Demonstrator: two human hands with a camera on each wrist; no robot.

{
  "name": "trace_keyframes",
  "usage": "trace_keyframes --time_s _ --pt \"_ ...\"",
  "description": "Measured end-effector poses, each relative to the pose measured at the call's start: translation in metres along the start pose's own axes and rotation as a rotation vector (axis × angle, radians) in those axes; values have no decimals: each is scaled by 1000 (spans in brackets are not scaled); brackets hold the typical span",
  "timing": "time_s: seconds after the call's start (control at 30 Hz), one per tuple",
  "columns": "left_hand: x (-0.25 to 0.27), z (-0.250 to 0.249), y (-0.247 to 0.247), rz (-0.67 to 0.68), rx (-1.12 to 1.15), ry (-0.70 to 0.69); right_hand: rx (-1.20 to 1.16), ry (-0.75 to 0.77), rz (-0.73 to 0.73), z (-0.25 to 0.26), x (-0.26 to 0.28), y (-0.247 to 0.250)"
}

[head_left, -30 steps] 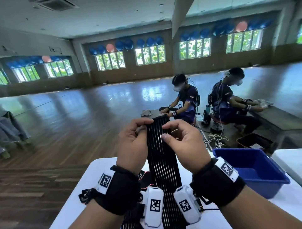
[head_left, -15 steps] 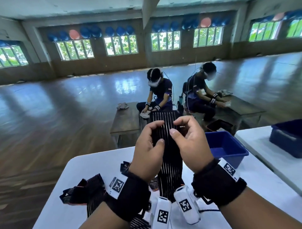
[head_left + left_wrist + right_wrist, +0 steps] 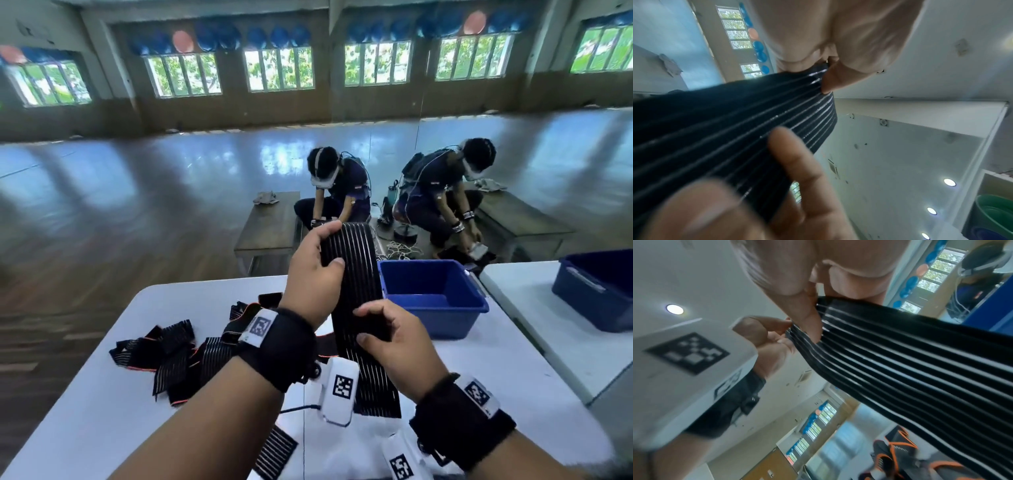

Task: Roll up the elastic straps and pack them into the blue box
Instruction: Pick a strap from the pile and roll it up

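Note:
A black elastic strap [image 3: 358, 274] with thin white stripes is held up over the white table [image 3: 137, 394]; its lower end lies on the tabletop. My left hand [image 3: 315, 270] grips its top end, fingers curled over the edge and thumb on the front. In the left wrist view the left hand [image 3: 803, 108] pinches the strap [image 3: 725, 126]. Lower down, my right hand [image 3: 383, 325] pinches the same strap, and the right wrist view shows the thumb of that right hand [image 3: 813, 318] pressed on the strap [image 3: 900, 363]. The blue box [image 3: 431, 294] stands just right of the strap and shows nothing inside.
A loose pile of black straps [image 3: 178, 353] with orange trim lies on the table's left. A second blue box [image 3: 599, 291] sits on a neighbouring table at the right. Two seated people [image 3: 342, 192] work at low benches beyond the table.
My right hand has slid from the strap's top end down toward me. The left hand still holds the top end, and the strap now stands taller over the table.

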State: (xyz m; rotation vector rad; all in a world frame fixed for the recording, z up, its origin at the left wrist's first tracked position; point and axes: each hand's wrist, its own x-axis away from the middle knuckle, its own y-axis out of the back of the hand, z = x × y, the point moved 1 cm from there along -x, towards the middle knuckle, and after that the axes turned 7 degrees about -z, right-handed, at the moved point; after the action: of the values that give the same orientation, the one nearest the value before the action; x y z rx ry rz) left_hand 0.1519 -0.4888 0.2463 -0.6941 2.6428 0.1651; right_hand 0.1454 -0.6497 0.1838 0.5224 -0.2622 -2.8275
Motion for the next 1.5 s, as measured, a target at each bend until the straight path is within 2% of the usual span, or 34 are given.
trace_keyframes --time_s 0.3,0.53,0.73,0.97,1.1,1.3,1.5 --pt "-16 53 -50 10 -145 126 59 -306 340 -89 57 30" --pt "-33 131 -63 161 -403 294 20 -530 335 -127 78 53" --pt "-29 217 -66 261 -465 457 181 -580 344 -152 85 52" --pt "-5 302 -60 379 -486 589 251 -697 275 -176 77 34" --pt "-9 325 -41 368 -517 619 281 -746 248 -186 69 16" --pt "-36 348 -1 307 -541 617 376 -696 342 -192 51 -20" --pt "-58 354 26 274 -574 593 384 -714 388 -197 35 -49"
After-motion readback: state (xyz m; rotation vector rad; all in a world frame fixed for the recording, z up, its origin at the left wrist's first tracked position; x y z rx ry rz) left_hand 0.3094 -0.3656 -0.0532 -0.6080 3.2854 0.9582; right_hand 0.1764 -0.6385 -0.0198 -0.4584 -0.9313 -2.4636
